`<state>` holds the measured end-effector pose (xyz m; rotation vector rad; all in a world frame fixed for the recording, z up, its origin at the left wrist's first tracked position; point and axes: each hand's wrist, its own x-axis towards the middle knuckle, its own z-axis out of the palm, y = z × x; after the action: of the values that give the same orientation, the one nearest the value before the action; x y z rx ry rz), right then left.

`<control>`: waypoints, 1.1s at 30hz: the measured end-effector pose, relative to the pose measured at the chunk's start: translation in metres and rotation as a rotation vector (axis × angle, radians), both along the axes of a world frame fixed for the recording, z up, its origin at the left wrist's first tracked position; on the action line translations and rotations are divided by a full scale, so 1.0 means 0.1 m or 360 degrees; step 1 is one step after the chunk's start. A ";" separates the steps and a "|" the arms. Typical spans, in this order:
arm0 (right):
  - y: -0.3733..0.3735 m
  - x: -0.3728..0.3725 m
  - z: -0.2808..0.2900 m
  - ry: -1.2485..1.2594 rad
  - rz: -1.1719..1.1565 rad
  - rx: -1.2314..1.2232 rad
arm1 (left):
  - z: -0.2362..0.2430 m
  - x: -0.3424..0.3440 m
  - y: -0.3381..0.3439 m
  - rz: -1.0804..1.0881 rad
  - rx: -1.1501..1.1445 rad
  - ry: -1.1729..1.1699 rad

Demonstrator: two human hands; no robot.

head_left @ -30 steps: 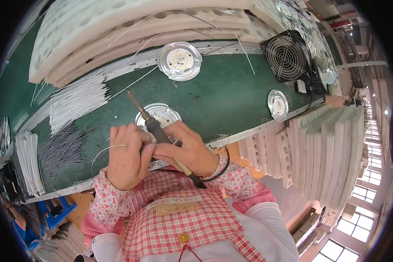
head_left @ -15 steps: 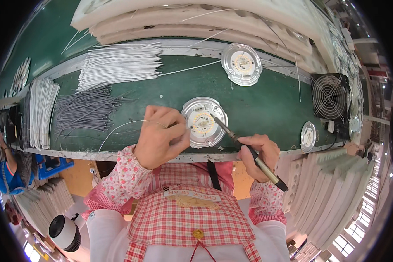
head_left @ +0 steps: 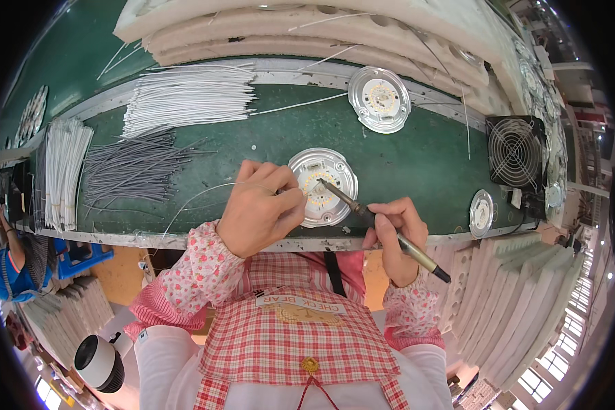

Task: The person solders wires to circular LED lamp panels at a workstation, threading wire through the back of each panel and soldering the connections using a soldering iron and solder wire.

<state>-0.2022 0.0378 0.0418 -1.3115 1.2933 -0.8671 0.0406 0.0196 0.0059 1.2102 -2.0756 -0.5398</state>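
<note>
A round silver LED lamp plate (head_left: pixel 348 175) with a ring of yellow chips lies near the bench's front edge. My right hand (head_left: pixel 402 236) is closed around a soldering iron (head_left: pixel 350 201), its tip over the inner part of the chip ring. Whether the tip touches is too small to tell. At the plate's left side, my left hand (head_left: pixel 261 208) pinches a thin solder wire (head_left: pixel 193 199), which curves away left and down over the bench edge. The wire's working end is mostly hidden by the fingers.
White wires (head_left: pixel 188 99) and dark grey wires (head_left: pixel 133 167) lie in piles to the left, with a white bundle (head_left: pixel 67 174) beside them. Another lamp plate (head_left: pixel 379 99) sits farther back, a third (head_left: pixel 482 213) at right near a black fan (head_left: pixel 516 152). Foam sheets (head_left: pixel 307 48) line the back.
The iron's tip has moved left and inward on the chip ring, and my right hand has shifted slightly left. My left hand has moved a little to the right, closer over the plate.
</note>
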 end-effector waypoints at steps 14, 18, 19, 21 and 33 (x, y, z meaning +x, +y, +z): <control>0.19 0.05 -0.17 -0.0324 -0.0372 0.0146 | -0.08 0.15 -0.02 -0.0142 -0.0381 -0.0695; 0.18 -0.04 -0.15 -0.0189 -0.0293 0.0022 | -0.05 0.18 0.00 -0.0222 -0.0411 -0.0826; 0.16 -0.02 -0.16 0.0058 -0.0200 -0.0103 | -0.02 0.17 0.00 -0.0218 -0.0434 -0.0842; 0.01 0.21 -0.26 0.0360 -0.0024 -0.0420 | -0.01 0.16 0.02 -0.0192 -0.0454 -0.0893; 0.48 -0.04 -0.27 0.1316 0.0414 -0.1072 | 0.01 0.71 -0.79 0.0550 -0.0247 -0.0467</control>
<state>-0.2060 0.0862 0.0150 -2.4908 1.4260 -0.5951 0.1112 -0.0595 0.0068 1.5841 -2.0311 -0.0413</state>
